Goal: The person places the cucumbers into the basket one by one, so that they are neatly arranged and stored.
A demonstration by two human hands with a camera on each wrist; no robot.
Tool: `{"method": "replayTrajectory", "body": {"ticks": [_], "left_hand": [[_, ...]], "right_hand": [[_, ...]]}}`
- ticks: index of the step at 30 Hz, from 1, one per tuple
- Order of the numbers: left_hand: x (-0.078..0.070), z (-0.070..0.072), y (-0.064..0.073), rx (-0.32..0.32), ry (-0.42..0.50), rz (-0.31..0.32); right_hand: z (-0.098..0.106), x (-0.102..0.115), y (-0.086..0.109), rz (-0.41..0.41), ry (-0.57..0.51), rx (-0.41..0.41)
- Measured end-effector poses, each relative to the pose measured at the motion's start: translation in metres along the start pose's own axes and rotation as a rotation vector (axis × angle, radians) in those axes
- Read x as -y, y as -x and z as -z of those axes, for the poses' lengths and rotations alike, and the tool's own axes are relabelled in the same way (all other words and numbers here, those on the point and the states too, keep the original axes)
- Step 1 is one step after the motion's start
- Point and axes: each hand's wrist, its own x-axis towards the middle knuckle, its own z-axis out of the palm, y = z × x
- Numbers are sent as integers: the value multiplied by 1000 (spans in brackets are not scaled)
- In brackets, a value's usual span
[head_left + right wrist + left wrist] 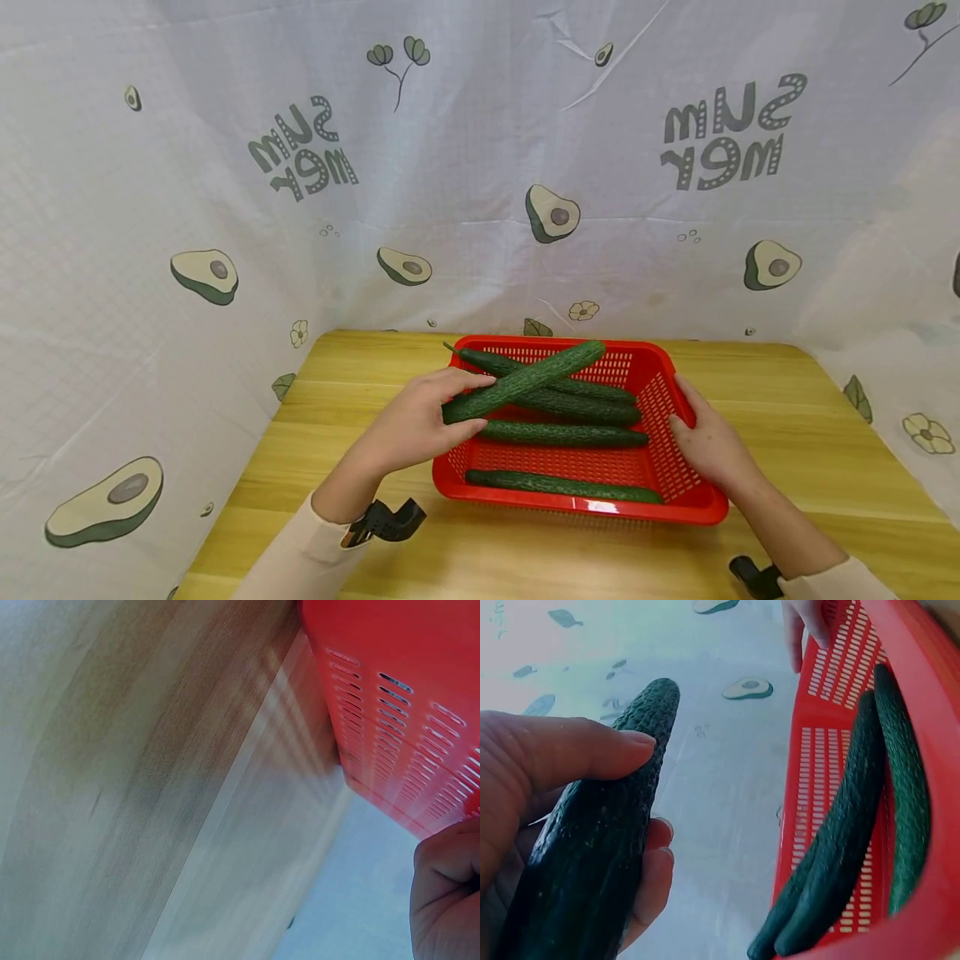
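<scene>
My left hand grips a long, bumpy dark green cucumber near one end. It slants up to the right, over the red basket in the head view. In the left wrist view, the thumb lies along one side of this cucumber and the fingertips curl round the other. Several more cucumbers lie lengthwise in the basket: one along the front wall, one across the middle and others at the back. My right hand holds the basket's right rim.
The slotted plastic basket is over a wood-grain table. Behind and beside the table hangs a pale curtain printed with avocados and lettering. A thin stem pokes over the basket's back left rim. Each wrist carries a black camera mount.
</scene>
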Motion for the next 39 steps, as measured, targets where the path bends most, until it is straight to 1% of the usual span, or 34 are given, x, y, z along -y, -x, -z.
{"method": "replayTrajectory", "body": {"ticks": [7,11,14,17,20,23,27,31,35,39], "left_hand": [[-9,-3,-16,70,-53,-80],[-10,-6,-26,128,-76,-100],[-11,-10,-35,196,-87,-100],[-11,-15,-44,288,-107,-93],[-11,-22,-52,376,-154,-88],[-13,-29,-59,435,-189,-87],[-17,-38,-68,482,-196,-93],[-15,-46,-77,511,-207,-117],[-10,-51,-84,537,-202,-106],[-4,-59,-89,577,-194,-84]], "right_hand": [[0,-2,-1,10,10,-5],[1,-3,-2,9,13,-5],[1,-3,-2,7,20,-6],[1,-2,-2,4,18,-6],[1,-1,-2,3,8,-5],[0,-1,-1,4,1,-5],[-1,-2,-1,8,6,-5],[-1,-1,-1,9,1,-2],[-1,-1,-1,5,-11,3],[-1,-2,-1,4,-11,-2]]}}
